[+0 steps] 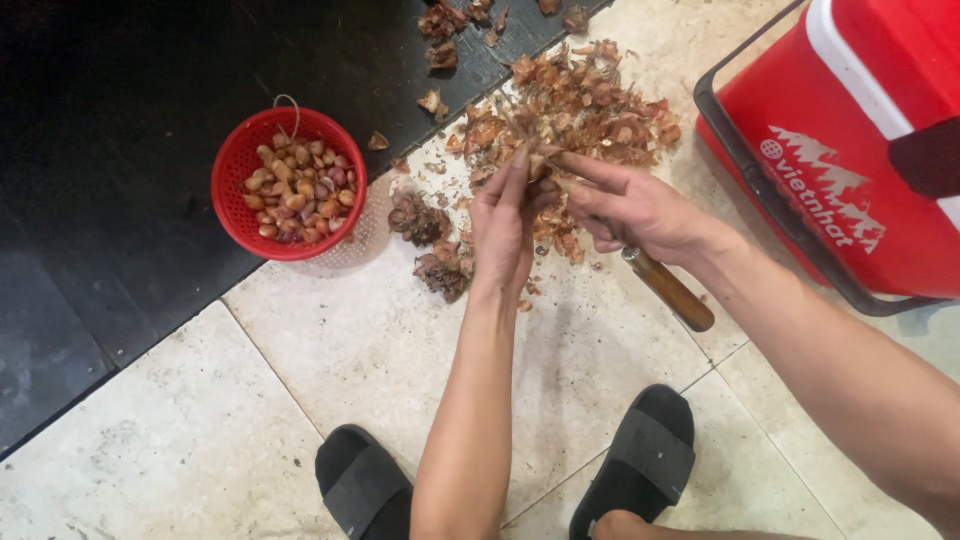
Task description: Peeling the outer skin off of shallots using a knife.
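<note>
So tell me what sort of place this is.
Probably a kitchen floor or back area used for food prep. The person squats on pale floor tiles, peeling over a heap of shallot skins, with a red basket of peeled shallots and a red cooler box nearby.

Knife handle (668,290) in the right hand (640,210): brown wood, smooth, slight sheen. Basket (240,215): red plastic, perforated mesh wall, semi-gloss. Shallots (298,188) inside: smooth, peeled, faintly shiny. Peel pile (590,105): dry, papery, crinkled, matt. Floor tiles (200,440): pale stone, mottled, low sheen; dark floor strip (110,120) at the upper left: black, matt. Cooler box (850,140): red glossy plastic. Sandals (640,455): black, matt rubber.
</note>
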